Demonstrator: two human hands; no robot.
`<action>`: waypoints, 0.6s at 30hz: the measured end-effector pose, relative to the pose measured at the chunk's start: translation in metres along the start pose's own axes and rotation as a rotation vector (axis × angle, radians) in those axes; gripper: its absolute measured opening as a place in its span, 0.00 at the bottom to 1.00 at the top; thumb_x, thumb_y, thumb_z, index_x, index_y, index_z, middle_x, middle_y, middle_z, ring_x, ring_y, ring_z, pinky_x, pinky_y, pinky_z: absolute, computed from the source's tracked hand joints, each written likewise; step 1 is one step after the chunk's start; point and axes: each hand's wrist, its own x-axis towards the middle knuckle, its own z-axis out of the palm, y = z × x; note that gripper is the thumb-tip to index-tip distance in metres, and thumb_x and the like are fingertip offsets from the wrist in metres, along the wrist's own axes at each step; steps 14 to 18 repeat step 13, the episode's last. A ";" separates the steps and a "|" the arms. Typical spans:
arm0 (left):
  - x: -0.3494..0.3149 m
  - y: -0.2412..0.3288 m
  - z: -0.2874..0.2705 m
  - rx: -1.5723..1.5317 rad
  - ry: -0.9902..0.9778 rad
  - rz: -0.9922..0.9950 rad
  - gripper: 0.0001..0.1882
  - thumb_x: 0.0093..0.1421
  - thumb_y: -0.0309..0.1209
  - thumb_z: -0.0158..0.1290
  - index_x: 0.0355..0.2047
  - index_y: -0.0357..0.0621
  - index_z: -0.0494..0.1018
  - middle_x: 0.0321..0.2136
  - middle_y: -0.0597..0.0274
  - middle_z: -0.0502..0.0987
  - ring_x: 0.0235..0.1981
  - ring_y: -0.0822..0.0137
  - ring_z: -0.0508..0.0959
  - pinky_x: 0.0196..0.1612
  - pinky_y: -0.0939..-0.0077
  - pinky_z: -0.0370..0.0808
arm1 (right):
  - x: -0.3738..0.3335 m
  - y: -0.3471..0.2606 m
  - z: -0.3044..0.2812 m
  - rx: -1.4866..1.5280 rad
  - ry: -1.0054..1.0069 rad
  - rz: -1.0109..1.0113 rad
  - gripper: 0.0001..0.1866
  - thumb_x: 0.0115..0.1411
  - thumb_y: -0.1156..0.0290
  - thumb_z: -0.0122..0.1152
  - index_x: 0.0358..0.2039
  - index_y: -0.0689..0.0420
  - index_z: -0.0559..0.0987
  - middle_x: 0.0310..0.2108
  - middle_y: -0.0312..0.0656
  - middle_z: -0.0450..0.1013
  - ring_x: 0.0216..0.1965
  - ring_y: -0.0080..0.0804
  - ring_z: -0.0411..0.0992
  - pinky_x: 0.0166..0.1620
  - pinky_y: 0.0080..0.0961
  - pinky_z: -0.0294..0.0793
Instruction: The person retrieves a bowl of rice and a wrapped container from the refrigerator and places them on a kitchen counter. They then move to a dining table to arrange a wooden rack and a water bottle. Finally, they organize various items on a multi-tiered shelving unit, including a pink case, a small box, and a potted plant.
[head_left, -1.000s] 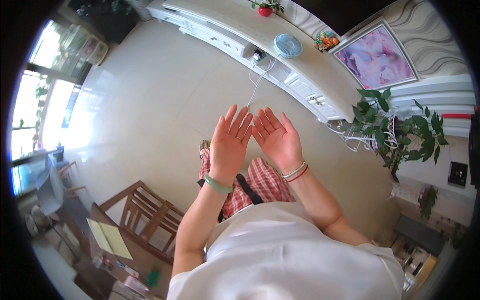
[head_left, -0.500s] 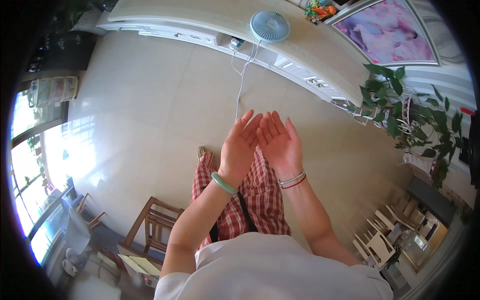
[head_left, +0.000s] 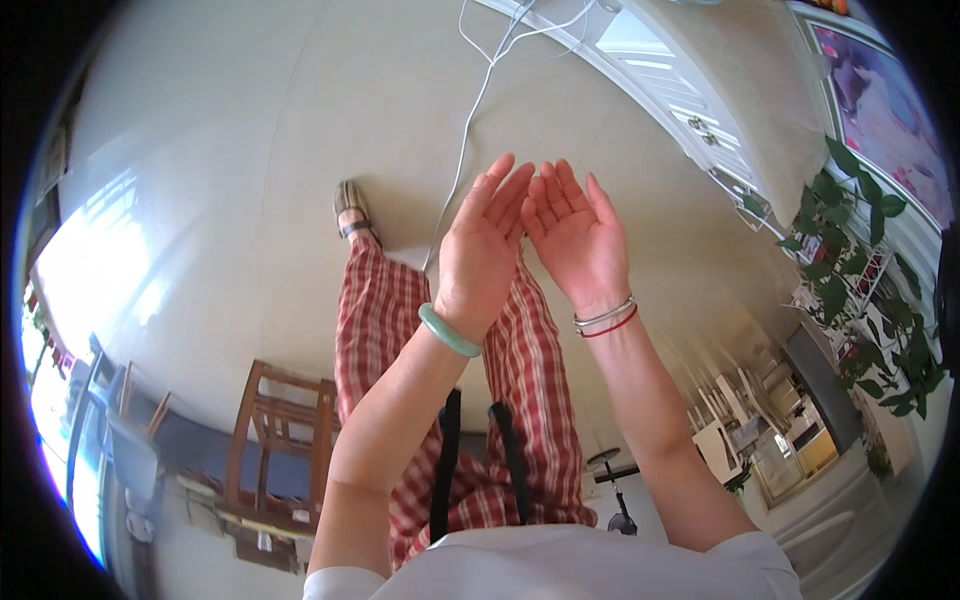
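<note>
My left hand point(head_left: 478, 250) and my right hand point(head_left: 582, 245) are raised side by side in front of me, palms up and slightly cupped. Their fingers stretch away from me, and neither palm holds anything. The fingertips of the two hands come close together at the middle. A pale green bangle point(head_left: 450, 332) circles my left wrist. On my right wrist are a silver bracelet point(head_left: 606, 316) and a thin red cord point(head_left: 611, 325). Below the hands are my red checked trousers point(head_left: 385, 310), with black drawstring ends point(head_left: 447, 465) hanging at the waist.
A white cable point(head_left: 466, 130) runs over the tiled floor point(head_left: 250, 200) past my sandalled foot point(head_left: 352, 208). A long white cabinet point(head_left: 680, 90) stands ahead on the right, near a leafy plant point(head_left: 835, 290) and a framed picture point(head_left: 890, 120). Behind on the left is a wooden chair point(head_left: 250, 440).
My view has tilted downward and nearer my legs; the fan has mostly left the picture. My left foot shows further forward. Both hands keep their cupped pose and appear higher in view.
</note>
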 end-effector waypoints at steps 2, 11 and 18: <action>0.052 0.003 -0.013 0.010 -0.025 -0.005 0.24 0.70 0.40 0.39 0.62 0.42 0.60 0.61 0.52 0.63 0.61 0.62 0.62 0.64 0.67 0.57 | 0.049 -0.007 -0.011 0.015 0.028 -0.070 0.18 0.68 0.61 0.45 0.48 0.61 0.74 0.48 0.45 0.74 0.49 0.37 0.71 0.56 0.37 0.69; 0.256 -0.010 -0.049 0.383 -0.236 0.124 0.28 0.67 0.34 0.44 0.65 0.37 0.55 0.63 0.53 0.60 0.65 0.64 0.58 0.64 0.69 0.59 | 0.248 -0.066 -0.060 -0.037 -0.086 -0.327 0.17 0.68 0.64 0.46 0.50 0.63 0.70 0.47 0.46 0.72 0.46 0.41 0.71 0.54 0.39 0.72; 0.291 -0.014 -0.052 0.570 -0.215 0.150 0.28 0.67 0.35 0.45 0.65 0.39 0.55 0.63 0.60 0.60 0.66 0.62 0.57 0.65 0.70 0.57 | 0.282 -0.082 -0.069 -0.160 -0.012 -0.472 0.16 0.67 0.65 0.47 0.50 0.63 0.70 0.47 0.46 0.72 0.47 0.42 0.71 0.54 0.40 0.72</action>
